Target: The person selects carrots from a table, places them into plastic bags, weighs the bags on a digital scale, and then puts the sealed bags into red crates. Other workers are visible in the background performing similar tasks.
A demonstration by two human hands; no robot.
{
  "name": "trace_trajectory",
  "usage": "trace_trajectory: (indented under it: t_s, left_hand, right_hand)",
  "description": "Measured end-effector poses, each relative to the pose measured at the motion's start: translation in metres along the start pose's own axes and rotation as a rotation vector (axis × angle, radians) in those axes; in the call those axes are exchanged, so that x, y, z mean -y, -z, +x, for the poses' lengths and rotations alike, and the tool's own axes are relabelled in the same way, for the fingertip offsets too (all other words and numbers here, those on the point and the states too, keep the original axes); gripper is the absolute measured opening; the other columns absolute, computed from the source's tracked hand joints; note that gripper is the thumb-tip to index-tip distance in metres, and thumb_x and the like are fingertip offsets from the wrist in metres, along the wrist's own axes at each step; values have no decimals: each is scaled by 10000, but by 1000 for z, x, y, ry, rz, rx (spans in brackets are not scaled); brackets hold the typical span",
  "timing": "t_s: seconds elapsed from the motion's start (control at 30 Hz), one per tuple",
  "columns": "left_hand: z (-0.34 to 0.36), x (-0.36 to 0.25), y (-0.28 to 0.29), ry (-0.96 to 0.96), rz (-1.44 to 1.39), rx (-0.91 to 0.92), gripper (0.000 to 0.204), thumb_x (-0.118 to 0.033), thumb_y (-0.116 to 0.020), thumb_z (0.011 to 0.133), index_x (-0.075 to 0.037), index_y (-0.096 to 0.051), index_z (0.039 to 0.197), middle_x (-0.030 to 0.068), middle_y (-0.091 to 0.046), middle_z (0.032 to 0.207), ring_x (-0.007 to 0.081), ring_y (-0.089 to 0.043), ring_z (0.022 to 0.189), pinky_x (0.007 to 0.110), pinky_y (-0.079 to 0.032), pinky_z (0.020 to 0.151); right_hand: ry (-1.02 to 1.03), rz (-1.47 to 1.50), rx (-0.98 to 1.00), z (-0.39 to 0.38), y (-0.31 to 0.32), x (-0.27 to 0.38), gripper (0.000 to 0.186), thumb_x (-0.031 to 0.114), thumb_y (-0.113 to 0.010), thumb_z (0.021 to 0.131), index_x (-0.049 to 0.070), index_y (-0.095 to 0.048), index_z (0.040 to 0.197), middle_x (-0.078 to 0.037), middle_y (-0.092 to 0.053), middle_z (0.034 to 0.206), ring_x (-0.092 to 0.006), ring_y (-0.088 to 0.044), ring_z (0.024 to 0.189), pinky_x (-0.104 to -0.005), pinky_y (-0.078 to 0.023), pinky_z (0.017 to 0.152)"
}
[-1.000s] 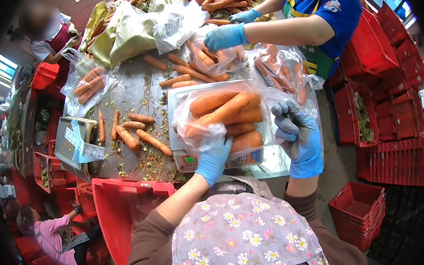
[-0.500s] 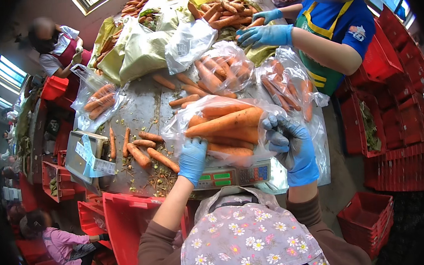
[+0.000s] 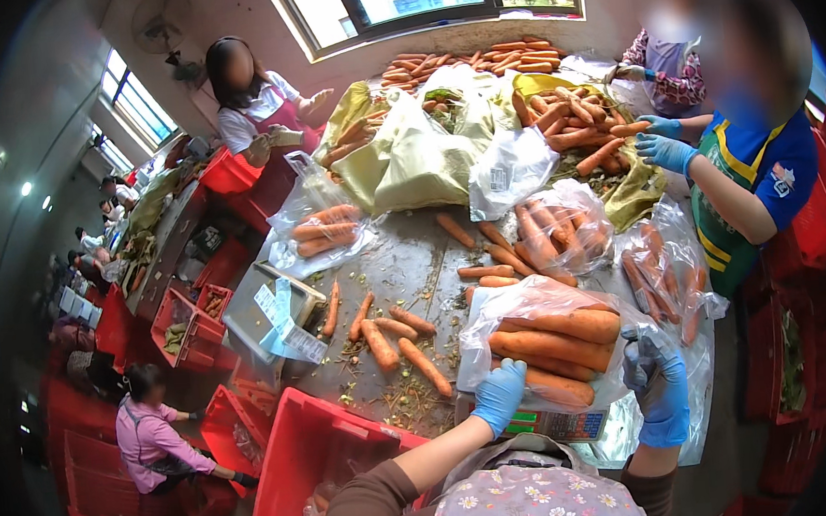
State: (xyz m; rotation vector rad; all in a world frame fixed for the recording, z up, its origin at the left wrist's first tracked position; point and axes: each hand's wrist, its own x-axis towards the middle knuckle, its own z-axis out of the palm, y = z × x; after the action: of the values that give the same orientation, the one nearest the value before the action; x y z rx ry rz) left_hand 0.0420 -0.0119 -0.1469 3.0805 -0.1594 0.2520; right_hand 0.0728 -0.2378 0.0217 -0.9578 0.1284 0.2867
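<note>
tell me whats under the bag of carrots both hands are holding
A scale sits under the bag of carrots; only its front display strip shows. Its platform is covered by the bag, the left hand and the right hand.

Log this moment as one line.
left hand: grips bag of carrots | right hand: at bag's right edge | bag: on scale | loose carrots: left on table

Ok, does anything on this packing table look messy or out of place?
Yes. Loose carrots lie scattered at odd angles on the table, with trimmings and dirt strewn around them, left of the clear bag of carrots both gloved hands hold.
</note>
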Motion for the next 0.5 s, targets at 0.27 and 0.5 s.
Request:
trace_trajectory:
  t_s: [0.27,0.5]
  left_hand:
    - [-8,14,36,-111,-514,76,375,-256,-631,733,4,-486,961,245,-546,927,394,-538,874,455,-446,758]
    - [7,26,125,-224,-849,42,399,-193,-714,731,-18,-572,1061,186,-601,980,325,-587,935,373,-470,809]
  right_hand:
    - [276,-639,-52,-3,15,-21,194,34,-621,793,23,-521,958,-3,-514,849,-78,-473,756,-234,-429,683]
    - [385,-618,-235,-33,28,-24,360,143,-658,820,42,-467,1108,-29,-518,960,-111,-492,874,-243,-420,806]
